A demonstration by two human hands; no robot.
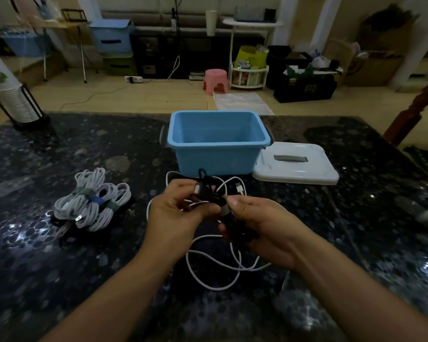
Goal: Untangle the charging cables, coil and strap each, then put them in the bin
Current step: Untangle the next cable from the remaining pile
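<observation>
My left hand (176, 211) and my right hand (260, 228) meet over the dark table, both with fingers curled round a bundle of black cable (210, 191). A loose white cable (215, 267) loops under and around my hands, its plug end (239, 187) lying near the bin. The open blue bin (218, 141) stands just behind my hands and nothing shows inside it. Left of my hands lie several coiled white cables (94, 201), each bound with a strap.
The bin's white lid (297, 164) lies flat to the right of the bin. A stack of paper cups in a black holder (15, 99) stands at the table's far left corner. Beyond the table edge are a pink stool (215, 79) and storage boxes on the floor.
</observation>
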